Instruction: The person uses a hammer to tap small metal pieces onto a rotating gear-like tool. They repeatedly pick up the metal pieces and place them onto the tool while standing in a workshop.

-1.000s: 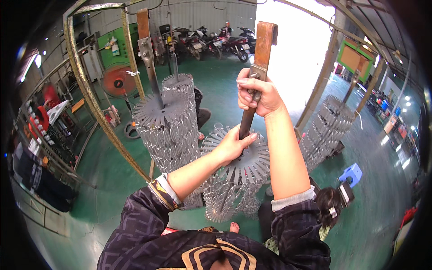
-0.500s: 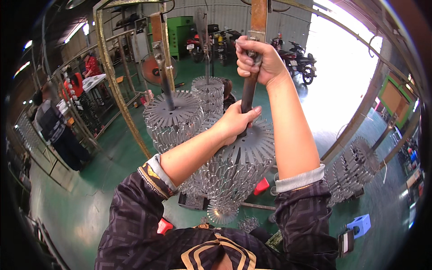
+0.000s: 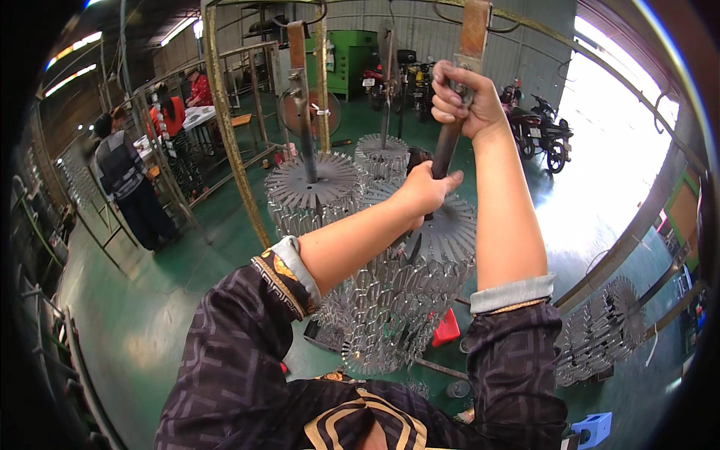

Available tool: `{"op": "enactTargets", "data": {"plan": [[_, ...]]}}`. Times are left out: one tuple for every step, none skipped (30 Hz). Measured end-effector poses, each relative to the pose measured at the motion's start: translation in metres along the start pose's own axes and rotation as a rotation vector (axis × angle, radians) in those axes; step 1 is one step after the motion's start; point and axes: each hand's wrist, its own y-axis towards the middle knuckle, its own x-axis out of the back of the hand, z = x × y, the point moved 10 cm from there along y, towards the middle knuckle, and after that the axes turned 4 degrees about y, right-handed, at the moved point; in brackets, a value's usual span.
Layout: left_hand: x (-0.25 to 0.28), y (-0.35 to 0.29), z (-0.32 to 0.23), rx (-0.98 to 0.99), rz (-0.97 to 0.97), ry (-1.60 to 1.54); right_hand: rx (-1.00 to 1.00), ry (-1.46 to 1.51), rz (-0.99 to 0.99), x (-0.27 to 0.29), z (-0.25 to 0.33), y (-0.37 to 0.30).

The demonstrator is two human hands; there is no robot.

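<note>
In front of me hangs a dark metal rod [image 3: 448, 148] on a rusty flat bar [image 3: 472, 34]. My right hand [image 3: 476, 101] is closed around the rod's top, at the bolted joint under the bar. Lower down, my left hand [image 3: 426, 191] wraps the same rod just above a grey slotted disc [image 3: 448, 234]. Below the disc hang tiers of shiny looped metal pieces [image 3: 397, 300], too small to tell apart. A second slotted disc [image 3: 315, 184] with similar pieces hangs at the left, and a third [image 3: 381, 148] farther back.
Yellowish frame posts [image 3: 234, 142] stand at the left, with a fan [image 3: 307, 116] behind. Several people, one in a grey top [image 3: 120, 161], are at the far left. Motorcycles [image 3: 541, 135] stand at the back. Another loaded rack [image 3: 607, 326] and a blue stool [image 3: 592, 429] are at right.
The view has shifted, so most things appear farther right. Both hands keep their hold on the rod, and the loaded rack hangs slightly differently, its lower end less visible.
</note>
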Motion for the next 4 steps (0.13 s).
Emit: {"op": "enactTargets", "data": {"plan": [[0.0, 0.0, 0.007, 0.009, -0.018, 0.016, -0.009, 0.006, 0.017, 0.0, -0.005, -0.002], [0.001, 0.001, 0.014, 0.018, -0.035, 0.032, 0.015, 0.007, 0.022, 0.003, -0.009, -0.003], [0.004, 0.001, 0.023, 0.028, -0.061, 0.045, 0.002, 0.016, 0.093, 0.0, -0.016, -0.002], [-0.002, 0.001, 0.032, 0.032, 0.005, 0.042, -0.01, 0.025, 0.164, -0.001, -0.022, -0.003]]}}
